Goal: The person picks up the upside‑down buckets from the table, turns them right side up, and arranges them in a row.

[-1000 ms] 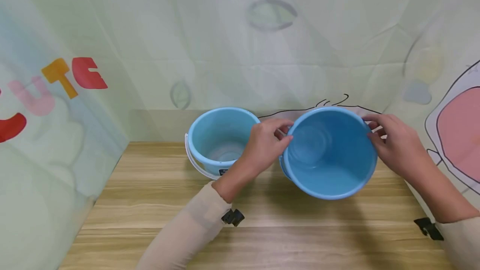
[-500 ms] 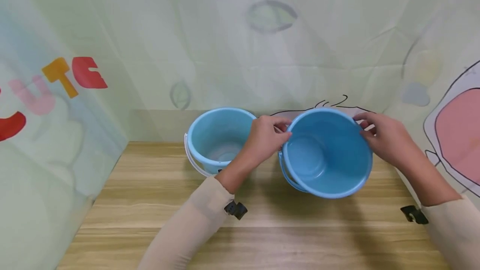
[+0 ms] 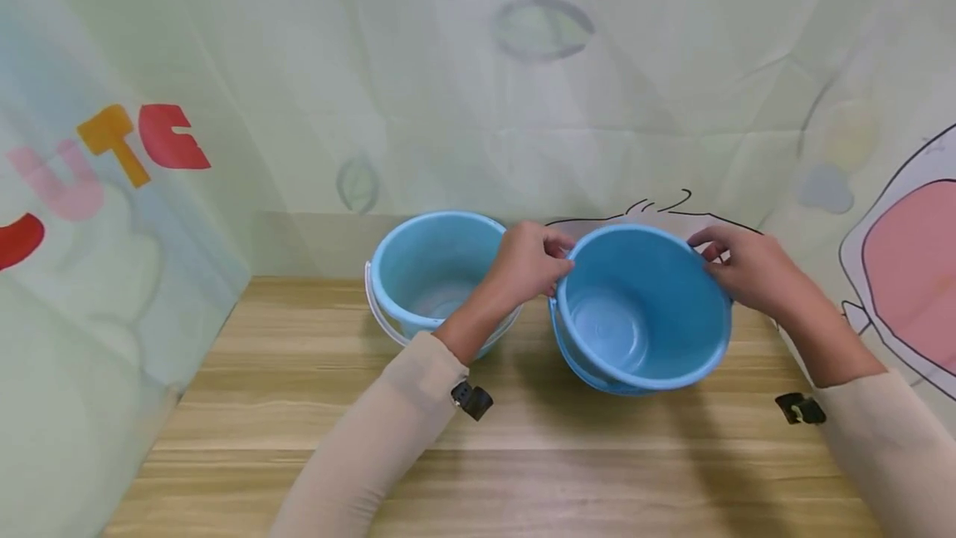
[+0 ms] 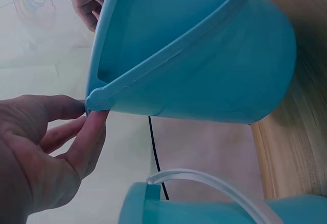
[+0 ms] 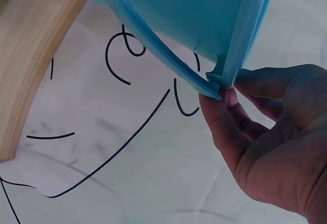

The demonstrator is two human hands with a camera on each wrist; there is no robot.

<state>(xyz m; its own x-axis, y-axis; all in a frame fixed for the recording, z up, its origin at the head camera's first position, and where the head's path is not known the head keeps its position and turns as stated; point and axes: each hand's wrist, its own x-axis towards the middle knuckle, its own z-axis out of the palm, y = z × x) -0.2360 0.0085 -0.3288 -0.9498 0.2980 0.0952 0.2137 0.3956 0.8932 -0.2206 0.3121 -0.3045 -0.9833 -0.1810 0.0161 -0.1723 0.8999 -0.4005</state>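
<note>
A blue bucket [image 3: 650, 305] is tilted with its mouth toward the head camera, and its inside shows nothing in it. My left hand [image 3: 529, 260] pinches its rim on the left, thumb on one side and fingers on the other. On the far right of the rim my right hand [image 3: 750, 268] pinches it where the handle joins, as the right wrist view shows. The bucket's blue handle [image 4: 168, 48] lies down along its outer wall. A second, lighter blue bucket [image 3: 418, 264] with a white handle [image 3: 381, 318] stands upright to the left, partly behind my left forearm.
Both buckets are over a wood-grain table [image 3: 299, 413]. A printed cloth [image 3: 448, 65] hangs behind the table and along both sides, close to its back edge. A black strap [image 3: 472, 399] sits at the left cuff, another black strap [image 3: 801, 409] at the right cuff.
Both hands have moved the held bucket slightly left, and its mouth has turned more upward. The right hand has shifted left with the rim. The second bucket stays in place.
</note>
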